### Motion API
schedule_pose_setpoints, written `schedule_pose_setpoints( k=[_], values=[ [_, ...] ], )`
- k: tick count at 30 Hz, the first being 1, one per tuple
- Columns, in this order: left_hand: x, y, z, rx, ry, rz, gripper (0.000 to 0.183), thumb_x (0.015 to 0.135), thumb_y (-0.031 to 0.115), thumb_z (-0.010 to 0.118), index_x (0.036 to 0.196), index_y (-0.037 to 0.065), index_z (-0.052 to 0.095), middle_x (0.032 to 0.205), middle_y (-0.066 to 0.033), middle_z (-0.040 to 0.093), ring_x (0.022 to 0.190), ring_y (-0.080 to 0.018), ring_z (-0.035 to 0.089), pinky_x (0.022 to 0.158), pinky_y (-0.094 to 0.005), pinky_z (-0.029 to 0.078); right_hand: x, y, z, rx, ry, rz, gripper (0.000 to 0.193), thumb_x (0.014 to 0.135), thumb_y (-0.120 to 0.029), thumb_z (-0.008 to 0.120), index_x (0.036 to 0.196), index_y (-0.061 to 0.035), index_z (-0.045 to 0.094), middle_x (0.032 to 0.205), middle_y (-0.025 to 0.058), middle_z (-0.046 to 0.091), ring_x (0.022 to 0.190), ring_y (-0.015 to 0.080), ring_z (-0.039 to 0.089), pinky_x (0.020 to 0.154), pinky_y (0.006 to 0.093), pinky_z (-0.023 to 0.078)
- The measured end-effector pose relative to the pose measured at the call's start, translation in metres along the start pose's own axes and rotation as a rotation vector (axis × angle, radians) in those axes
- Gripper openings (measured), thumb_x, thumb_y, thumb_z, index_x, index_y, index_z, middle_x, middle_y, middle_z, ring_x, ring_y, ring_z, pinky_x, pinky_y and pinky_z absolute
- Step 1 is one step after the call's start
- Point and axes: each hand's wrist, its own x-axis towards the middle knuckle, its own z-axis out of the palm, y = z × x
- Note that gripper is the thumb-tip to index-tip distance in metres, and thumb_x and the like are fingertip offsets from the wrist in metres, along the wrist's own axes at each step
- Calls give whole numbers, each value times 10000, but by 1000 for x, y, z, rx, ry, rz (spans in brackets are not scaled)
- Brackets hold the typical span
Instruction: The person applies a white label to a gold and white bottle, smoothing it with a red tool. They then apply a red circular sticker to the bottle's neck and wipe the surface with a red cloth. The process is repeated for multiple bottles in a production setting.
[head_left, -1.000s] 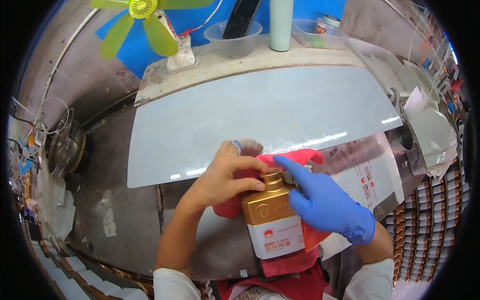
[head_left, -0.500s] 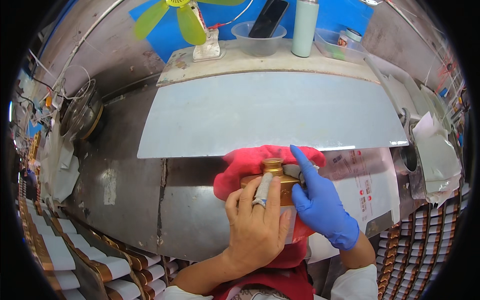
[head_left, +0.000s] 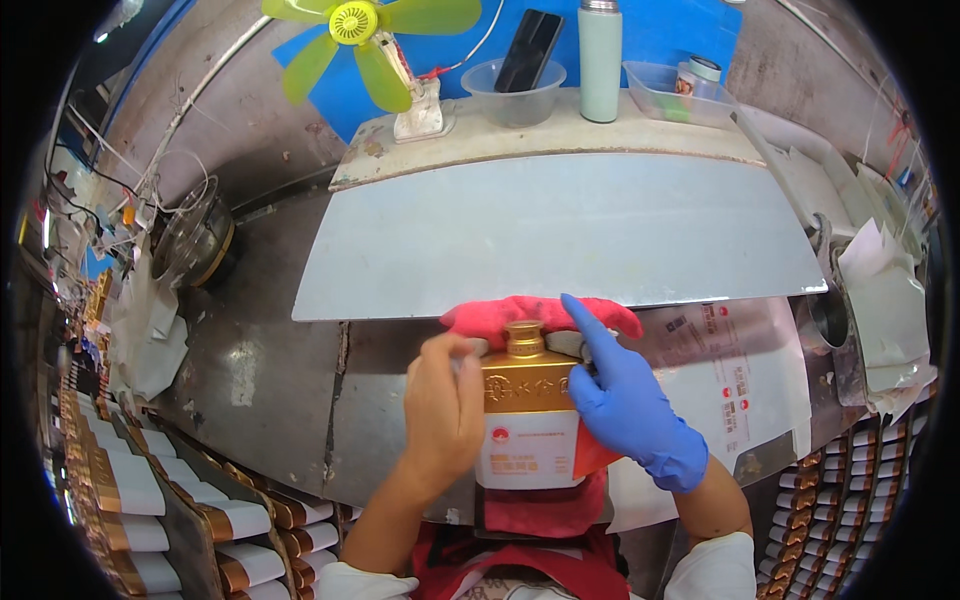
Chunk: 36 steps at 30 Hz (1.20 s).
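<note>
A flat-sided bottle (head_left: 530, 450) with a gold neck and shoulder and a white printed front stands tilted before me, its label toward me. My left hand (head_left: 440, 410), bare apart from a pale finger cover, closes along the bottle's left side, fingertips beside the neck. In a blue glove, my right hand (head_left: 640, 415) grips the right shoulder, index finger stretched up past the neck and thumb against the front edge. Pink-red cloth (head_left: 480, 320) lies behind the neck, and more of it shows beneath the bottle. Some fingertips are hidden behind the bottle.
A pale smooth board (head_left: 550, 225) spans the bench beyond the bottle. To the right lies a printed sheet (head_left: 745, 390). A green fan (head_left: 353, 22), a plastic bowl (head_left: 515, 95) holding a phone, and a flask (head_left: 600, 65) stand behind. Racks of gold-and-white bottles (head_left: 240, 515) flank me.
My left hand has moved from the bottle's gold shoulder to its left side, uncovering the front. The white label now shows fully. My right hand keeps its grip.
</note>
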Motion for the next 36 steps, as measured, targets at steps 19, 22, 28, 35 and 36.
schedule_pose_setpoints(
  k=[19, 22, 28, 35, 36],
  values=[
    [56, -54, -36, 226, -543, 894, 505, 788, 337, 602, 1230, 93, 594, 1297, -176, 471, 1171, -310, 398, 979, -411, 316, -15, 11, 10, -28, 150, 4, 650, 842, -64, 471, 1458, -166, 286, 587, 115, 489, 501, 228, 514, 543, 367, 437],
    [60, -71, -44, 186, -553, 914, 503, 800, 348, 591, 1225, 81, 594, 1294, -176, 475, 1168, -302, 402, 976, -407, 315, -15, 10, 8, -32, 139, 40, 652, 845, -55, 468, 1460, -162, 281, 594, 113, 492, 492, 227, 509, 535, 364, 437],
    [40, -79, -29, -35, -453, 682, 551, 875, 427, 513, 1238, 13, 521, 1220, -194, 489, 1091, -311, 414, 945, -412, 297, -15, 13, 15, -43, 190, -22, 641, 849, -45, 465, 1456, -151, 286, 616, 128, 510, 514, 242, 536, 560, 374, 458],
    [32, -50, -20, 153, -359, 710, 514, 876, 452, 515, 1160, 24, 516, 1092, -186, 520, 1053, -303, 425, 898, -437, 286, -15, 11, 14, -58, 175, 12, 633, 851, -58, 463, 1451, -159, 289, 680, 176, 569, 584, 330, 584, 604, 415, 481],
    [38, -45, -17, 194, -369, 745, 513, 875, 453, 519, 1156, 24, 516, 1083, -181, 526, 1051, -304, 427, 897, -439, 286, -15, 13, 15, -61, 186, 1, 632, 851, -59, 463, 1451, -161, 290, 680, 180, 567, 588, 337, 583, 610, 420, 483]
  ],
)
